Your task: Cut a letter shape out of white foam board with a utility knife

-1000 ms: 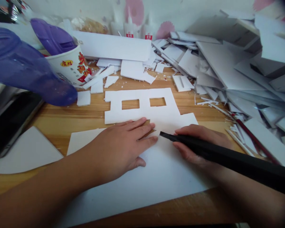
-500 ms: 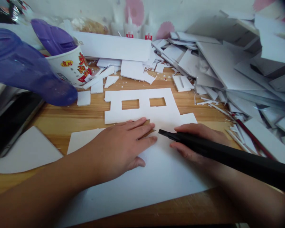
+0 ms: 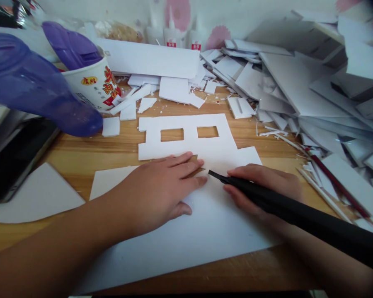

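A white foam board sheet (image 3: 211,231) lies on the wooden table, joined or overlapping with a section (image 3: 189,134) that has two rectangular openings; I cannot tell which. Flat on the sheet rests my left hand (image 3: 164,188), open, fingers pointing right. Between its fingertips, a small brown wedge (image 3: 196,169) shows. My right hand (image 3: 264,178) is closed around a long black utility knife (image 3: 267,203), whose narrow tip points left at the sheet, just right of my left fingertips. Whether the tip touches the board is unclear.
Cut white board pieces (image 3: 286,82) pile up at the right and back. A dark red pencil (image 3: 335,182) lies at the right. To the left are a purple bottle (image 3: 40,82), a paper cup (image 3: 93,82) and a black phone (image 3: 18,157). Glue bottles (image 3: 171,35) stand by the wall.
The rear end of the knife has dropped slightly, while its tip stays near the same spot. My left hand holds its place on the board. The whole view has shifted a little.
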`<state>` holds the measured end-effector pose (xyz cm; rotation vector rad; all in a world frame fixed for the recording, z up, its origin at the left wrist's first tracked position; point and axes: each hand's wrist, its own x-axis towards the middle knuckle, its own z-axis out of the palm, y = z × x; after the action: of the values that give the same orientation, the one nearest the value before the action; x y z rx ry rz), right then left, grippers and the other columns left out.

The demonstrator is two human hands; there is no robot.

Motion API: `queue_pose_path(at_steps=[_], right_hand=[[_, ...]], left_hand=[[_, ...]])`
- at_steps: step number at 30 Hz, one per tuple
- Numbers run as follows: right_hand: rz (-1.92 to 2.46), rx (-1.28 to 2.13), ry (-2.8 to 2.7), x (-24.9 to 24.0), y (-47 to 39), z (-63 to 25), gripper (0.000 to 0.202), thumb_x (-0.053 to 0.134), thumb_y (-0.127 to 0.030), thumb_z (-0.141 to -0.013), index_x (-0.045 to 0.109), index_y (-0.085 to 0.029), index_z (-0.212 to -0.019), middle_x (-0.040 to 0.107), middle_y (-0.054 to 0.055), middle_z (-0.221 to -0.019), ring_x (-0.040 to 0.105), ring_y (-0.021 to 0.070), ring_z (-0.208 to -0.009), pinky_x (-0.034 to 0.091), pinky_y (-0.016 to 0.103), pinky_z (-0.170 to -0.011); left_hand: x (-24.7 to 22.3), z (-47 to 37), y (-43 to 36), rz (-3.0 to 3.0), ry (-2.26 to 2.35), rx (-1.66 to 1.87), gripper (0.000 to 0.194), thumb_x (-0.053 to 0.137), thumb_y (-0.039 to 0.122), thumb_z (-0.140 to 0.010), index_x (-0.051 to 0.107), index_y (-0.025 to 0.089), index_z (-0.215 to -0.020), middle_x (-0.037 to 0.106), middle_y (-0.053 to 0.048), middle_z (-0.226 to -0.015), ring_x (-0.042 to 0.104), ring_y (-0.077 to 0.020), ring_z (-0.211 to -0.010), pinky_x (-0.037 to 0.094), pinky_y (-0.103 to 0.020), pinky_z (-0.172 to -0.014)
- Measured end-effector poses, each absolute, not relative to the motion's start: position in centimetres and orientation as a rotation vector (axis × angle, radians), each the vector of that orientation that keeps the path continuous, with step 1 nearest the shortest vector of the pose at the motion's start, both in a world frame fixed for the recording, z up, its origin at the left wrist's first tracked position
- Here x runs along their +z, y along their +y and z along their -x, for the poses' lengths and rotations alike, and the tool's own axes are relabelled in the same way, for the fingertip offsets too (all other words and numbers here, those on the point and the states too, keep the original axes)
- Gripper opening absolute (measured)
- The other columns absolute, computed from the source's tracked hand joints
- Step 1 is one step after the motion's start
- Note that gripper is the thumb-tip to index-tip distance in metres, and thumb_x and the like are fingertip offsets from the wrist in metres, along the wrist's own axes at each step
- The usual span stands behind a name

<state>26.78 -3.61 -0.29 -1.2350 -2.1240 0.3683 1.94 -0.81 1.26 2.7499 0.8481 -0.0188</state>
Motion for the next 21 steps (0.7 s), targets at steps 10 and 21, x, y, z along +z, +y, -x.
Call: queue_pose_path(at_steps=[10,21], right_hand=[[1.217,0.267,-2.193,-0.2,-3.9,-26.5,0.013,0.069,-0.031,-0.080,0.061,-0.027,-0.089,0.068,0.000,-0.068,0.060,0.0142,-0.049,0.047,0.026,-0.046],[1.124,0.262,-2.196,0.1,-4.2,-26.0,0.010,0.068,-0.024,-0.079,0.058,-0.025,-0.081,0.061,-0.002,-0.060,0.054,0.0120,-0.047,0.042,0.024,-0.045]], left_hand=[[1.1,-2.2,-1.0,-2.708,0.930,-0.007,0.056,0.065,0.043,-0.083,0.051,0.027,-0.135,0.040,-0.005,-0.150,0.034,-0.0272,-0.139,0.030,-0.042,-0.114],[1.1,-3.2,-1.1,-2.701,0.991,-0.007,0.056,0.067,0.050,-0.080,0.058,0.023,-0.128,0.048,-0.007,-0.145,0.038,-0.0297,-0.136,0.035,-0.044,-0.111]])
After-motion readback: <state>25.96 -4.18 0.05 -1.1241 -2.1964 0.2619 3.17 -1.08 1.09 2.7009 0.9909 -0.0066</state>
